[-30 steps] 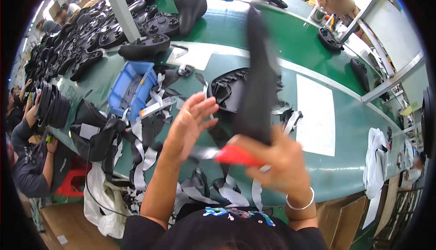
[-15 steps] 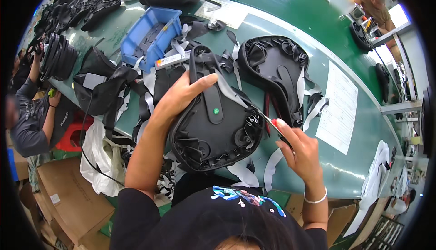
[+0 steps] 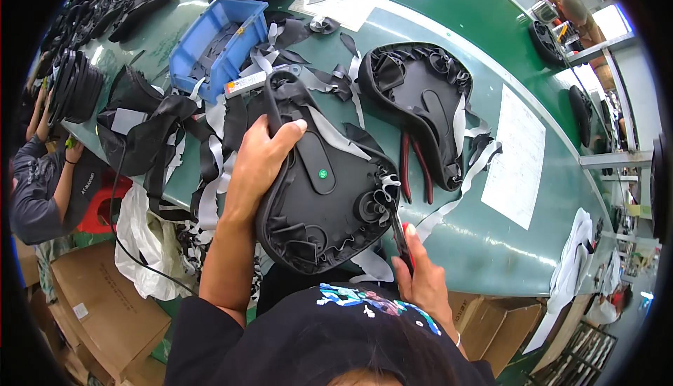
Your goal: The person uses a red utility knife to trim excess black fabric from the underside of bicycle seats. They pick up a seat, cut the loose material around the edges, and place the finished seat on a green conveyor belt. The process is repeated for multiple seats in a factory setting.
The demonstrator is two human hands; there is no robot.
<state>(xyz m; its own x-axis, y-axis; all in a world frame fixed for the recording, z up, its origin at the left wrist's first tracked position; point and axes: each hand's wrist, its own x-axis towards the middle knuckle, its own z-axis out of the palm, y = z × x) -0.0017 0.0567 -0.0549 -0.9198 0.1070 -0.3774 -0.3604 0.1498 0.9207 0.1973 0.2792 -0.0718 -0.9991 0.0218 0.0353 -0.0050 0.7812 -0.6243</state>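
Observation:
A black pear-shaped seat [image 3: 343, 211], perhaps a saddle, is tilted in front of me with its underside up. Gathered cover material lines its rim, and a small green dot sits on its centre rib. My left hand [image 3: 263, 155] grips the left edge near the narrow end, thumb over the rim. A loose grey-black strip [image 3: 336, 134] hangs across that end. By the right edge of the wide end, my right hand [image 3: 424, 274] is closed on a slim dark tool [image 3: 400, 235] with red on its handle. Its tip is close to the gathered rim; its exact kind is unclear.
Beyond lies a second seat [image 3: 420, 85], with red-handled pliers [image 3: 405, 169] beside it. A blue bin [image 3: 231, 71], black and grey scraps [image 3: 210, 155] and a paper sheet [image 3: 515, 155] are on the green table. Several seats stand far left. Other people sit left and far right.
My right hand and its tool have moved down and left along the seat's right edge. The grey strip now ends loose across the seat. My left hand still grips the narrow end.

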